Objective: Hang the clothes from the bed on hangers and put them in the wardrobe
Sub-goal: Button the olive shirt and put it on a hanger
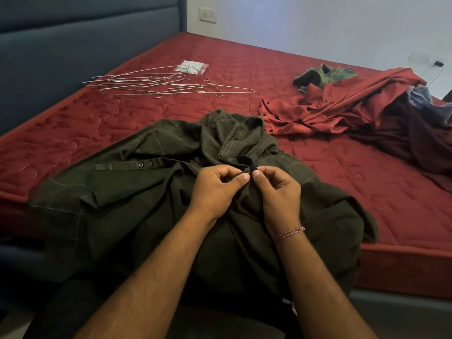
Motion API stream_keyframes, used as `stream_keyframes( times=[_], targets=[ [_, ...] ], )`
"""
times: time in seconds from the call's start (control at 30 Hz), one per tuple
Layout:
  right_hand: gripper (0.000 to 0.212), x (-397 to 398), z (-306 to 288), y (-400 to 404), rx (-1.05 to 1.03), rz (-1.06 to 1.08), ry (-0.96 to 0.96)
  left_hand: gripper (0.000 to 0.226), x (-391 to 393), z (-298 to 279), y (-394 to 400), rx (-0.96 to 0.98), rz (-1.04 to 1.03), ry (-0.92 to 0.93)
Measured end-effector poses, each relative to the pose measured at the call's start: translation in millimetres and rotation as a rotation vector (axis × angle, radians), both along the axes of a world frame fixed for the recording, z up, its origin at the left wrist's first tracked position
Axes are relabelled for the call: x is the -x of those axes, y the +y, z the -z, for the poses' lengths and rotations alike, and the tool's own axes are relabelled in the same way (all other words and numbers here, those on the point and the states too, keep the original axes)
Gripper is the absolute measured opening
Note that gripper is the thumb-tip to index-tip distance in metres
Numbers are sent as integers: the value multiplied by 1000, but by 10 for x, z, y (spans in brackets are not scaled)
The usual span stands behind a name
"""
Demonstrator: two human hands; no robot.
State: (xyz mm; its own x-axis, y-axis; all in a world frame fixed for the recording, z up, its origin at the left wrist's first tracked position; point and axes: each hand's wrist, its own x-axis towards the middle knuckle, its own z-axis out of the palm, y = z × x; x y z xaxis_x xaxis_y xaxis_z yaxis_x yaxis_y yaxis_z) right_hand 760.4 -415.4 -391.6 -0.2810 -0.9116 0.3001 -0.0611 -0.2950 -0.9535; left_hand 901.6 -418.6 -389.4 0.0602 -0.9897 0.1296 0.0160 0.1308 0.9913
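Observation:
A dark olive checked shirt [151, 192] lies spread over the near edge of the red mattress [342, 172] and hangs down toward me. My left hand [217, 187] and my right hand [276, 189] meet at its front placket, each pinching the fabric between thumb and fingers. Several wire hangers [161, 84] lie in a loose heap at the far left of the bed. A rust-red shirt [342, 104] lies crumpled at the right, beside a dark maroon garment [411, 133] and a green patterned garment [325, 74].
A small clear plastic packet [193, 66] lies behind the hangers. The dark blue padded headboard [73, 52] rises at the left. A wall socket [208, 14] sits on the white wall behind. A black cable [437, 69] hangs at the far right.

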Motion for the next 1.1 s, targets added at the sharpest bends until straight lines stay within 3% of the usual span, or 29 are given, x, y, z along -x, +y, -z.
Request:
stream_keyframes(
  times=[0.13, 0.47, 0.7, 0.97, 1.1],
  targets=[
    [9, 28, 2, -8, -40, -73, -99, 6, -14, -10, 3, -22, 15, 28],
    [15, 34, 14, 7, 5, -138, -58, 12, -30, -33, 6, -63, 52, 60],
    [17, 11, 58, 23, 139, -87, 104, 13, -24, -44, -7, -97, 40, 66],
    [19, -1, 43, -19, 50, -104, 152, 19, -52, -28, -9, -100, 50, 29],
    [18, 4, 64, -23, 111, -80, 239, 19, -56, -36, 6, -77, 30, 23]
  ],
)
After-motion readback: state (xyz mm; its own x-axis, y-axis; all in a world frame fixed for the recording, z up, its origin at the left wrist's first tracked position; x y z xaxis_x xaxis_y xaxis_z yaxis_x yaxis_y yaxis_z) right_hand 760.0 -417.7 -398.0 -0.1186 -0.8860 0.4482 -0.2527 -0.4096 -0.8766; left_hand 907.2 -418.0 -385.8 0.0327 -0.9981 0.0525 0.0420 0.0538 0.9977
